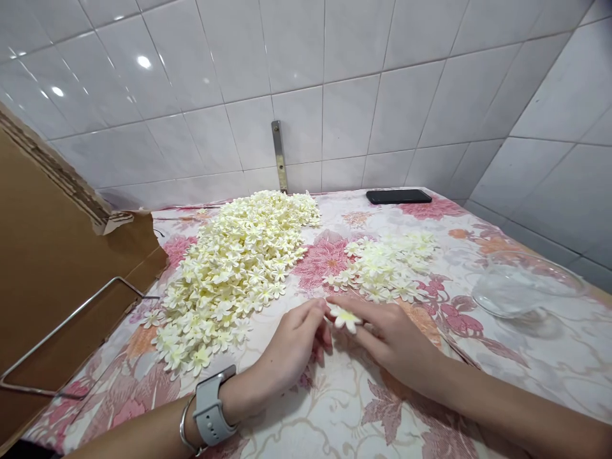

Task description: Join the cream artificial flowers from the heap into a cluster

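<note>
My left hand (292,349) and my right hand (392,336) meet over the floral tablecloth (335,401), both pinching one small cream artificial flower (345,317) between their fingertips. A grey smartwatch (210,408) and a bangle sit on my left wrist. A large heap of the same cream flowers (239,261) lies to the left of my hands. A smaller heap of flowers (387,264) lies just beyond my right hand.
A clear glass bowl (521,290) stands at the right. A black phone (398,196) lies at the table's back edge by the white tiled wall (335,95). A cardboard box (52,268) with a metal wire frame (67,325) rises at the left.
</note>
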Demonstrator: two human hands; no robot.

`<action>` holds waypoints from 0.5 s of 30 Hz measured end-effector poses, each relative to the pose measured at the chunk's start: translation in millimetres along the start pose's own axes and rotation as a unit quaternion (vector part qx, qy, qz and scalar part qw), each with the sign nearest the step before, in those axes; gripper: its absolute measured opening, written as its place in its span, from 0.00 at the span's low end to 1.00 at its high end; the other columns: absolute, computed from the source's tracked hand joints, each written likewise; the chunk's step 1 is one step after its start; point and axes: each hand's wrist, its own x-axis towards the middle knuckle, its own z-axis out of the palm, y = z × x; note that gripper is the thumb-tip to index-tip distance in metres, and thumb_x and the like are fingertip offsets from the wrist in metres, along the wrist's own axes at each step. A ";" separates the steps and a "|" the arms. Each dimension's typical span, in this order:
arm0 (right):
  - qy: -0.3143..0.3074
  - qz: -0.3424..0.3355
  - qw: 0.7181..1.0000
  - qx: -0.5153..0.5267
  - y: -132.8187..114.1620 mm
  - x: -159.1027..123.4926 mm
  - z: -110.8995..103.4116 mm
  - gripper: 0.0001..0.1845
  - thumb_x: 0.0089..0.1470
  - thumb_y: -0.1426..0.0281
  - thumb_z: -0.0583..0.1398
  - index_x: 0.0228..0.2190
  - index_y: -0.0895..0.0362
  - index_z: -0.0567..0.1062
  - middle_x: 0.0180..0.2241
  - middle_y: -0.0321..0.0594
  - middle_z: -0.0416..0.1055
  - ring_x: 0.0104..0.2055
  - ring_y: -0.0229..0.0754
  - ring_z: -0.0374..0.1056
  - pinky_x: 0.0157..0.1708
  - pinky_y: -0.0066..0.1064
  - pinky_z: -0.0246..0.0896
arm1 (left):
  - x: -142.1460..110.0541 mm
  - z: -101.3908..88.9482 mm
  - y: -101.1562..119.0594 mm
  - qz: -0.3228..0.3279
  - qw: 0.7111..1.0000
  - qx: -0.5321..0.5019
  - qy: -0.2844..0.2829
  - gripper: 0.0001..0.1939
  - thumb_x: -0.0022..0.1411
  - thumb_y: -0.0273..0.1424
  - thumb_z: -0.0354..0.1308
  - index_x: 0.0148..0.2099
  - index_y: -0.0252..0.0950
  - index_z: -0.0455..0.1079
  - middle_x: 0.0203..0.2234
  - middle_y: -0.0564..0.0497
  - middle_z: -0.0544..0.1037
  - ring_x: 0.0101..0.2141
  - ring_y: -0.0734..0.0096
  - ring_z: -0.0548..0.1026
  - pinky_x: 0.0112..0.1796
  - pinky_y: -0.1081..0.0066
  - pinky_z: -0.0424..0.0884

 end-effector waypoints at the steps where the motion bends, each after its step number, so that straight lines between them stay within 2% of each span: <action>1: 0.005 0.021 1.000 -0.009 1.4 -0.4 -0.9 0.17 0.58 0.72 0.49 0.44 0.57 0.73 0.38 0.45 0.77 0.41 0.48 0.72 0.38 0.38 0.67 | 1.0 -0.8 -1.6 -0.006 0.999 -0.033 0.006 0.17 0.61 0.44 0.50 0.30 0.35 0.66 0.21 0.55 0.68 0.20 0.75 0.66 0.24 0.74 0.63; 4: 0.024 0.025 0.998 -0.060 4.8 -1.4 1.8 0.21 0.61 0.68 0.46 0.51 0.60 0.68 0.46 0.52 0.73 0.50 0.52 0.68 0.44 0.44 0.66 | 2.5 1.0 -3.7 -0.038 0.985 -0.163 -0.048 0.19 0.61 0.44 0.51 0.35 0.32 0.69 0.28 0.48 0.73 0.30 0.69 0.73 0.37 0.69 0.69; 6: 0.039 -0.029 0.993 -0.108 4.5 -2.0 8.3 0.24 0.61 0.71 0.44 0.56 0.65 0.62 0.54 0.57 0.65 0.57 0.52 0.60 0.51 0.48 0.60 | 1.5 7.3 -0.5 -0.087 0.960 -0.247 -0.096 0.23 0.63 0.46 0.47 0.39 0.30 0.70 0.34 0.43 0.75 0.37 0.65 0.74 0.45 0.66 0.67; 7: 0.034 -0.054 0.989 -0.131 3.2 -2.4 12.0 0.26 0.61 0.72 0.43 0.58 0.67 0.58 0.57 0.58 0.60 0.60 0.52 0.56 0.55 0.50 0.56 | 0.6 11.7 2.6 -0.110 0.947 -0.286 -0.101 0.25 0.64 0.47 0.43 0.43 0.31 0.70 0.37 0.42 0.75 0.41 0.64 0.74 0.48 0.66 0.65; 10: -0.032 -0.072 0.981 -0.176 -4.1 -3.6 21.2 0.29 0.62 0.70 0.43 0.62 0.68 0.46 0.63 0.58 0.45 0.66 0.52 0.38 0.59 0.55 0.45 | -1.2 24.8 14.9 -0.108 0.926 -0.359 -0.040 0.25 0.67 0.43 0.38 0.51 0.32 0.67 0.45 0.42 0.75 0.49 0.62 0.71 0.51 0.65 0.64; 11: -0.050 -0.064 0.979 -0.186 -7.0 -4.3 23.1 0.31 0.63 0.68 0.43 0.63 0.68 0.42 0.64 0.58 0.41 0.66 0.53 0.34 0.59 0.57 0.43 | -1.0 27.4 18.8 -0.129 0.921 -0.364 -0.038 0.25 0.67 0.42 0.38 0.54 0.33 0.65 0.47 0.43 0.74 0.51 0.62 0.70 0.51 0.65 0.64; 13: -0.069 -0.051 0.976 -0.198 -12.1 -6.1 25.9 0.34 0.64 0.63 0.43 0.63 0.67 0.36 0.64 0.58 0.35 0.66 0.54 0.28 0.59 0.58 0.41 | 0.8 28.1 24.6 -0.159 0.916 -0.367 -0.031 0.26 0.67 0.43 0.38 0.58 0.33 0.61 0.50 0.43 0.72 0.53 0.59 0.68 0.52 0.62 0.63; 15: -0.086 -0.073 0.974 -0.198 -15.6 -7.8 27.9 0.38 0.63 0.59 0.44 0.63 0.68 0.32 0.64 0.60 0.32 0.65 0.56 0.24 0.59 0.59 0.40 | 3.4 23.7 27.4 -0.168 0.914 -0.369 0.001 0.30 0.65 0.46 0.42 0.62 0.32 0.54 0.53 0.41 0.70 0.55 0.58 0.66 0.53 0.62 0.63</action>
